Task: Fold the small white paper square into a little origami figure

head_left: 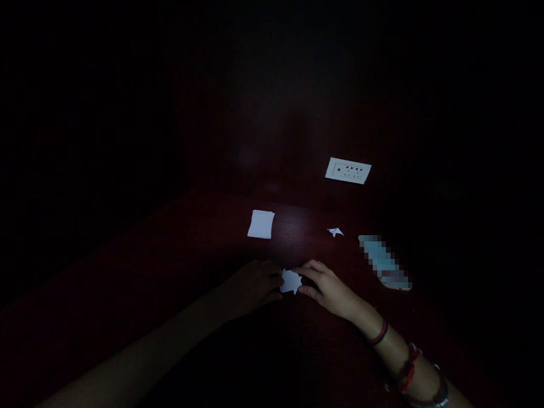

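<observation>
A small piece of folded white paper (291, 281) with jagged, pointed corners lies between my two hands at the middle of the table. My left hand (257, 286), in deep shadow, grips its left edge with fingertips. At the right edge, my right hand (326, 288) has thumb and index finger against the paper. Parts of the paper's sides are covered by fingers. Beyond my hands sits a stack of square white paper sheets (261, 224). A tiny folded white paper figure (335, 232) rests on the table to the right of that stack.
To the right of my right hand lies a phone (385, 263) with its screen pixelated. A white socket panel (348, 170) is on the dark surface behind the table. The dark red table (187, 243) fades into darkness at its sides.
</observation>
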Motion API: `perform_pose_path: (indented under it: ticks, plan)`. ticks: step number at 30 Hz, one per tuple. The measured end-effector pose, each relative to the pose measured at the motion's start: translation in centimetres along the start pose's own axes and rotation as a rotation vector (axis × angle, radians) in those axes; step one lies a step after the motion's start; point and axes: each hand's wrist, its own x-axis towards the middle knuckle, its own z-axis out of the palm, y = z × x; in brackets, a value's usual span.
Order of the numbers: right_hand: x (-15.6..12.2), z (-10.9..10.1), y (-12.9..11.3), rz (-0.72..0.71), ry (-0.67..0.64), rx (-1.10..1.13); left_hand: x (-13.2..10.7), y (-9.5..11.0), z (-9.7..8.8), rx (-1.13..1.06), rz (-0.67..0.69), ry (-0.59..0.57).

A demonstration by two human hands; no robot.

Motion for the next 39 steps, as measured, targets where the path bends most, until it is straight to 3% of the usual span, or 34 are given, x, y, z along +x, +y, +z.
perform_pose_path:
  ticks: [14, 23, 28, 33, 39]
  plan:
    - [0.0, -0.7, -1.0, -0.161, -0.051, -0.163, 0.2, -0.8, 1.1, -0.019, 0.034, 0.025]
    - [-0.1, -0.8, -1.1, -0.161, -0.09, -0.199, 0.5, -1.4, 2.0, -0.007, 0.09, 0.065]
    - [0.0, -1.0, -1.5, -0.162, -0.092, -0.203, 0.5, -0.7, 1.4, 0.019, 0.083, 0.069]
    - [0.1, -1.0, -1.5, -0.169, -0.093, -0.198, 0.5, 0.3, 0.1, 0.029, 0.075, -0.001]
    - [0.1, -1.2, -1.5, -0.217, -0.112, -0.211, 0.2, 0.0, 0.1, -0.015, 0.11, -0.035]
